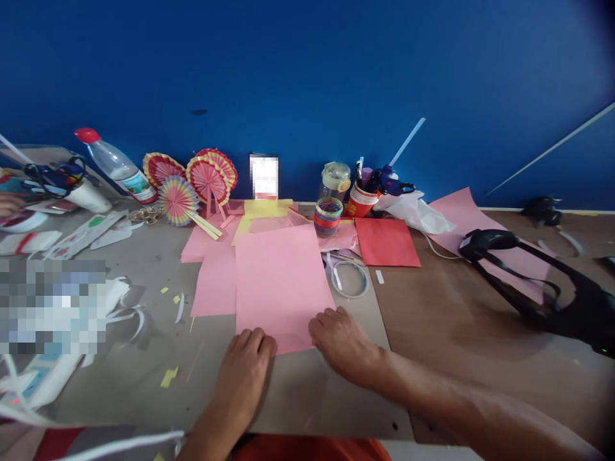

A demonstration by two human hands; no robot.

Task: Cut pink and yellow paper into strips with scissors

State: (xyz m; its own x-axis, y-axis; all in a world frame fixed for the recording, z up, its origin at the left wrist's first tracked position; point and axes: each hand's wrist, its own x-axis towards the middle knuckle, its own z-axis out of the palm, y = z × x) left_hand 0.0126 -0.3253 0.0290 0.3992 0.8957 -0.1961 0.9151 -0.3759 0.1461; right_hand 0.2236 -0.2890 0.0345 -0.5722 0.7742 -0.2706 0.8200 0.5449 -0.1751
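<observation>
Your L hand [247, 362] & R hand [343, 339], fingers curled, held pink sheet [281, 282] by near edge; no folds yet, 3 fans [206, 179] stood done.

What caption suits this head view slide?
Left hand and right hand rest on the near edge of a pink paper sheet on a table.

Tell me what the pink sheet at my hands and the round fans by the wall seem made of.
The pink sheet looks like thin matte paper: flat, crisp-edged, no shine. The round fans look like pleated paper too, with fine radial folds showing; their stick handles could be wood or card.
</observation>
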